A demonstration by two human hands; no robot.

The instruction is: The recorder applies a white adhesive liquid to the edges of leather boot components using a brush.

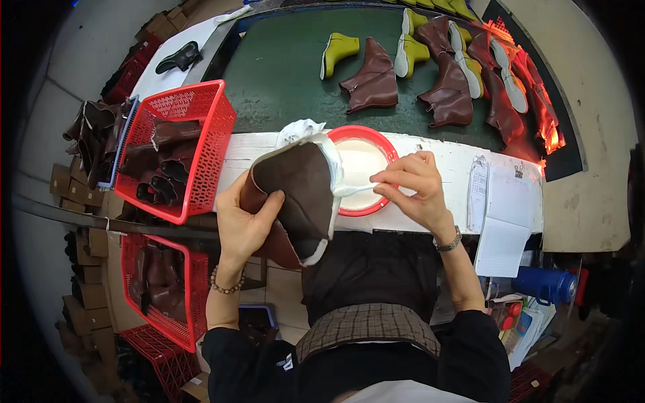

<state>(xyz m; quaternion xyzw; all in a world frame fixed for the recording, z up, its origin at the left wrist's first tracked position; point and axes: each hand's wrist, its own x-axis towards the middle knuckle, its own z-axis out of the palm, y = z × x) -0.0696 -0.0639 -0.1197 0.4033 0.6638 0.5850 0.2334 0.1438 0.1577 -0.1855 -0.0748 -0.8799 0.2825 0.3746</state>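
My left hand (245,221) grips a dark brown leather boot upper (295,178), thumb on its face and fingers behind. White paste coats the upper's curved right edge. Pinched in my right hand (418,191) is a slim white-handled brush (357,189), its tip touching that coated edge; its bristles are hard to make out. Just beyond, partly behind the upper and brush, sits a red-rimmed bowl (381,142) of white liquid (361,161) on the white bench. Crumpled white material (299,130) lies left of the bowl.
A dark green belt (282,60) carries brown boots (373,79) and lime-green boot-shaped pieces (340,51), with an orange glow (554,140) at right. Red baskets (213,141) of uppers stand left. A notebook (504,225) and blue flask (544,285) are at right.
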